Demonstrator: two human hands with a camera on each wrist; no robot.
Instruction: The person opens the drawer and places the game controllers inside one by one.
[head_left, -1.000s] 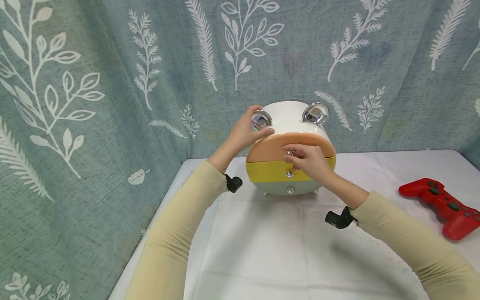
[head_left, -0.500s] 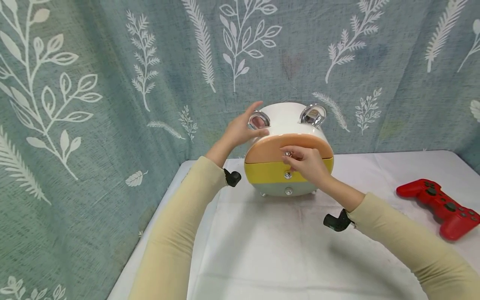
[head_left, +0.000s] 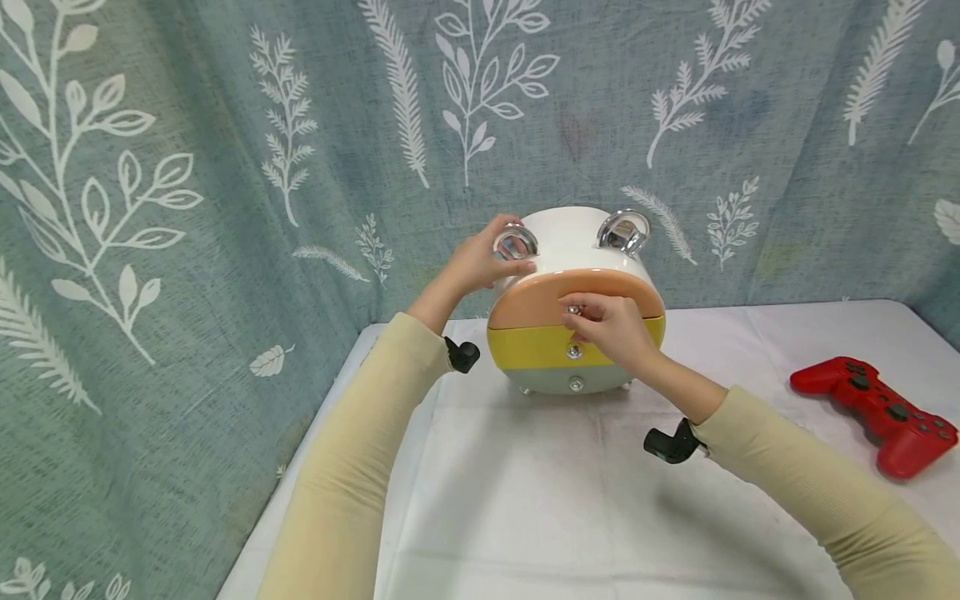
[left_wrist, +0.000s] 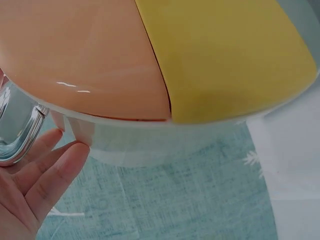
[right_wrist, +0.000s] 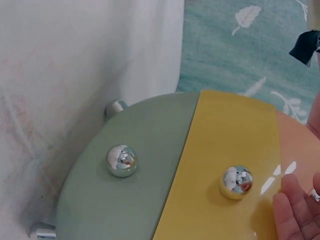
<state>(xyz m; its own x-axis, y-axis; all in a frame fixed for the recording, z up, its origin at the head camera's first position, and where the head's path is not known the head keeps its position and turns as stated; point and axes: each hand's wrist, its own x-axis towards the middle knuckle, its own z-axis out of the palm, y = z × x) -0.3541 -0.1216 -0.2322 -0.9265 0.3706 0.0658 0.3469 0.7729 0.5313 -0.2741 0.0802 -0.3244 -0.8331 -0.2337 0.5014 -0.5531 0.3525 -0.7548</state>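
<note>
A round drawer box with a white shell stands on the table, its orange, yellow and grey-green drawer fronts all flush. My right hand pinches the chrome knob of the orange drawer between thumb and fingers. My left hand rests on the box's upper left side, thumb on the white shell and fingers around the left chrome ring. In the left wrist view, extended fingers touch the shell. The right wrist view shows the yellow drawer's knob and the grey-green drawer's knob.
A red game controller lies to the right on the white-covered table. Close behind the box hangs a green patterned curtain, which also runs along the left side. The right chrome ring sticks up from the shell.
The left index finger was raised half a second ago and is lowered by the ring now. My right hand stays on the orange drawer's knob. The whole head view has shifted slightly.
</note>
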